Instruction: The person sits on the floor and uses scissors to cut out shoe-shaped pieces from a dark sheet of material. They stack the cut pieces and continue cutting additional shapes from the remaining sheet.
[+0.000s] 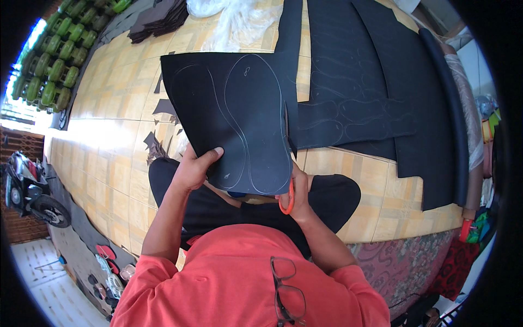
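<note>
In front of me hangs a black flexible sheet (188, 109), marked with pale outlines shaped like shoe soles. My left hand (195, 170) grips its lower left edge, thumb on top and the other fingers hidden beneath. At the sheet's right edge, my right hand (299, 188) is closed around scissors (287, 204) with orange handles. Their dark blade points away from me along the right side of the larger outline; part of the scissors is hidden by the sheet.
More black sheets (343, 60) with similar outlines spread over the tiled floor (117, 141) at the right, beside a long roll (449, 109). Dark offcuts (155, 146) lie left of my knee. Stacked dark pieces (158, 22) and clear plastic (234, 22) sit at the back. A motorcycle (32, 191) stands far left.
</note>
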`<action>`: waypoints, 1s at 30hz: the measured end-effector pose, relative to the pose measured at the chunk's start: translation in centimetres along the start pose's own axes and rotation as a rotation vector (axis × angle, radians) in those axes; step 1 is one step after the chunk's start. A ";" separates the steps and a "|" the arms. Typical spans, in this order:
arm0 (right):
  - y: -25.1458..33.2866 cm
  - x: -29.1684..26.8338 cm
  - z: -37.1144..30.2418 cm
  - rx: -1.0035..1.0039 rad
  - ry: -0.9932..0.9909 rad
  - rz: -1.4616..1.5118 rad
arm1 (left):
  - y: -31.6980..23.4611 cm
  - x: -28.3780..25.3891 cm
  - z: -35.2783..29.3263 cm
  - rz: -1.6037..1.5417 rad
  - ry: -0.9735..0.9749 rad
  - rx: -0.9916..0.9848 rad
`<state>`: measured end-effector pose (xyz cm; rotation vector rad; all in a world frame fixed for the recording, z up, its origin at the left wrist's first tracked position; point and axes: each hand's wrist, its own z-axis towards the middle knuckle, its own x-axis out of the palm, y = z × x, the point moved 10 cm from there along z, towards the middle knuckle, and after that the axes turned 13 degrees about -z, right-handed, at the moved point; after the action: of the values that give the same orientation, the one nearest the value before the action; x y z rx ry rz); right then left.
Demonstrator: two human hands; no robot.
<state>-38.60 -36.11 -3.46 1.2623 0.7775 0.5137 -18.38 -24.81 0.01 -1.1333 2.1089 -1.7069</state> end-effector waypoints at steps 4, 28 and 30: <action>2.5 -0.7 0.6 -0.184 -0.167 -0.089 | 1.4 -0.5 -0.5 0.036 0.002 -0.025; -0.3 -0.7 2.2 0.158 0.026 -0.110 | 1.7 -3.1 -1.9 0.177 0.019 -0.180; -0.2 -0.8 1.5 0.263 0.085 0.003 | 1.8 -3.5 -1.7 0.158 0.019 -0.212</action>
<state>-38.00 -37.70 -3.30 1.4922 0.9371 0.4805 -17.76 -21.13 -2.17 -0.9736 2.3667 -1.4589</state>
